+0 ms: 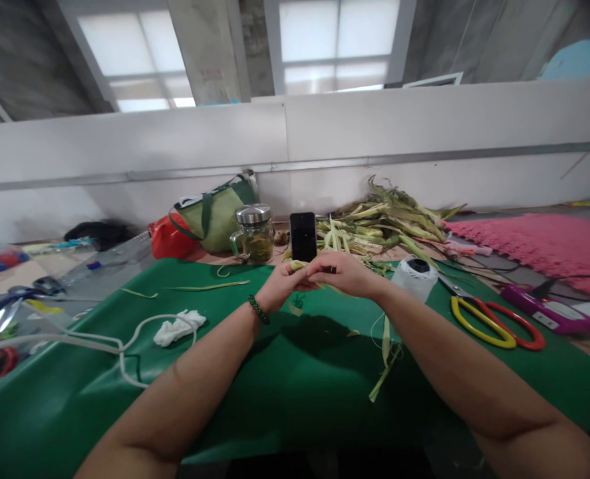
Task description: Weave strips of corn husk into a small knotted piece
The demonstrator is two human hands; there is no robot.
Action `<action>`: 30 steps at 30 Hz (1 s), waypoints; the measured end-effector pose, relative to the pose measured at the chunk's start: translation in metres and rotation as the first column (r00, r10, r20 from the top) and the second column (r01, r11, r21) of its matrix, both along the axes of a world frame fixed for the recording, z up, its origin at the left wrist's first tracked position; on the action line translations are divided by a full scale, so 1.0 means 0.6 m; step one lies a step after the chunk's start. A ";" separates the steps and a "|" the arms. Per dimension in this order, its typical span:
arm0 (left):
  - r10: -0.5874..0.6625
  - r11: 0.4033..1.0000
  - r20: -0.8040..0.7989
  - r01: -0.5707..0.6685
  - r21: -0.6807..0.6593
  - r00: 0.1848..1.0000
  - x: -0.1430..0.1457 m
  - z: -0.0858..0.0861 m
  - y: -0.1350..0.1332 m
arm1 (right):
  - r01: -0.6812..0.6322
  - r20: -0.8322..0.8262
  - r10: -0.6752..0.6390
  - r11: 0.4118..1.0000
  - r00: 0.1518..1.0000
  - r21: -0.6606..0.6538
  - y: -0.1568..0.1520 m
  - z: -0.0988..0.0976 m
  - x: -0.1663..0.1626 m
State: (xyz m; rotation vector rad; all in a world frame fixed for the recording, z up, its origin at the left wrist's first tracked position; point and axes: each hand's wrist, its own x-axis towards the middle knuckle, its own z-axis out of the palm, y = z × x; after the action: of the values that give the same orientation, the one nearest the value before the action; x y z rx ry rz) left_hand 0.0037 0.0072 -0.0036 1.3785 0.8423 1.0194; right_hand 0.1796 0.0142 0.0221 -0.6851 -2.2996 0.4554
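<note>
My left hand [281, 285], with a dark beaded bracelet at the wrist, is closed on a pale green corn husk strip [298, 265]. My right hand [345, 271] pinches the same strip from the other side, fingertips touching those of the left. Both hands are raised over the green mat [285, 392], in front of an upright phone [303, 234]. Part of the strip is hidden behind the fingers. Beneath my right forearm lie loose husk pieces [385, 359]. A white thread spool [416, 278] stands beside that forearm.
Large scissors [494, 319] with yellow and red handles lie right, near a purple device [549, 309]. Behind are a husk pile [389, 216], a lidded glass mug [255, 236] and a green bag [215, 216]. At left are a white cable [125, 346] and crumpled tissue [179, 327].
</note>
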 end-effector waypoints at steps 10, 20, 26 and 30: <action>0.053 0.999 0.046 -0.053 0.012 0.998 -0.012 0.001 0.007 | 0.175 0.122 -0.155 0.970 0.980 -0.172 -0.020 0.024 0.016; 0.018 0.998 -0.067 -0.014 0.068 0.998 -0.009 0.003 0.005 | 0.046 0.206 -0.004 0.979 0.979 -0.200 -0.024 0.029 0.018; -0.005 0.992 -0.149 0.023 0.125 0.989 -0.012 0.005 0.004 | -0.157 0.158 0.220 0.928 0.963 -0.338 -0.019 0.034 0.026; -0.029 0.994 -0.149 0.045 0.100 0.988 -0.011 0.007 0.002 | -0.075 0.128 0.098 0.982 0.987 -0.172 -0.016 0.027 0.020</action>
State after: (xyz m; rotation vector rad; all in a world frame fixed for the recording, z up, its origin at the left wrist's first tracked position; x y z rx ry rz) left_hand -0.0032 0.0082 0.0006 1.5673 0.8793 0.9520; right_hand 0.1916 0.0045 0.0383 -0.7185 -2.4470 0.6667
